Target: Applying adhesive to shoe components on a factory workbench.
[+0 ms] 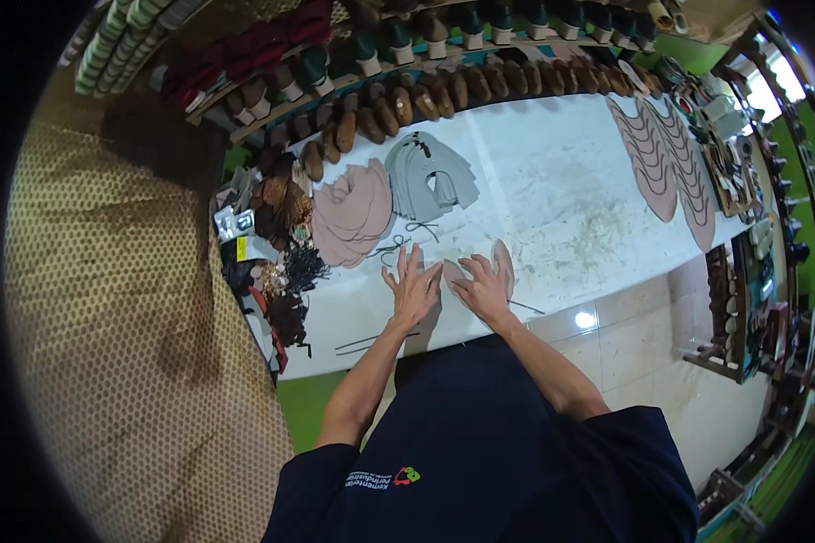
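Observation:
My left hand (414,290) rests on the white table with its fingers spread, its index finger pointing toward a pinkish-beige shoe upper piece (504,261). Over that curved piece lies my right hand (484,288), its bent fingers holding it against the tabletop. Parts of the piece show at both sides of that hand; the middle is hidden. A thin dark strip (526,308) sticks out to the right of my right hand. Thin black strips (371,341) lie left of my left forearm, and looped black cords (423,231) sit just beyond my left fingertips.
Beyond my hands are fanned pink upper pieces (346,222) and grey ones (409,185). Overlapping pink pieces with dark edges (654,167) lie far right. Brown shoe lasts (426,101) line the back edge. Black scraps (290,312) crowd the table's left end.

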`<state>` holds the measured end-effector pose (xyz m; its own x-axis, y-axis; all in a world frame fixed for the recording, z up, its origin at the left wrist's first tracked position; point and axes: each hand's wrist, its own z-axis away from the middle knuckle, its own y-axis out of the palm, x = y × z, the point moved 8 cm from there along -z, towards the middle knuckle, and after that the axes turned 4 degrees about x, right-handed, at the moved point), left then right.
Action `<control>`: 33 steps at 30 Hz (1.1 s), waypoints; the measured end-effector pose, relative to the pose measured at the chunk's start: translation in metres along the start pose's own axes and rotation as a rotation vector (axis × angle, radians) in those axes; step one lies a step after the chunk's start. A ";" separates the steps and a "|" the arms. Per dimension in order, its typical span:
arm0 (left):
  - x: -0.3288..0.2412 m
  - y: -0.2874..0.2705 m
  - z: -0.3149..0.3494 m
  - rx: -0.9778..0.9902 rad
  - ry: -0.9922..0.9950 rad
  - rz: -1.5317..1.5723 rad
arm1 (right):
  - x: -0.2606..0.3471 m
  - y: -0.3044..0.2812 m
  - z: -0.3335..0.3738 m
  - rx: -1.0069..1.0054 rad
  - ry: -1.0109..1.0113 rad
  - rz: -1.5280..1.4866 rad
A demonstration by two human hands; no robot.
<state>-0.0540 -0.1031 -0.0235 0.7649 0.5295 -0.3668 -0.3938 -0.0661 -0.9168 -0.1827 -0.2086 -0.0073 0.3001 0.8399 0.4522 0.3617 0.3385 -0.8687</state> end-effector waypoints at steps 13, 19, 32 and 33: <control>0.006 0.011 0.000 0.064 0.058 -0.011 | -0.006 -0.008 -0.028 -0.012 0.131 -0.098; 0.006 0.010 -0.006 0.100 0.062 0.020 | -0.003 -0.007 -0.040 -0.027 0.150 -0.093; 0.011 0.008 -0.008 0.069 0.122 0.056 | -0.006 0.005 -0.047 0.021 0.159 -0.051; 0.011 0.007 -0.008 0.069 0.122 0.056 | -0.006 0.003 -0.047 -0.004 0.158 -0.040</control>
<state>-0.0442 -0.1049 -0.0357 0.7950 0.4200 -0.4377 -0.4689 -0.0322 -0.8827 -0.1419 -0.2320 -0.0034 0.4206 0.7483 0.5129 0.3796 0.3684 -0.8487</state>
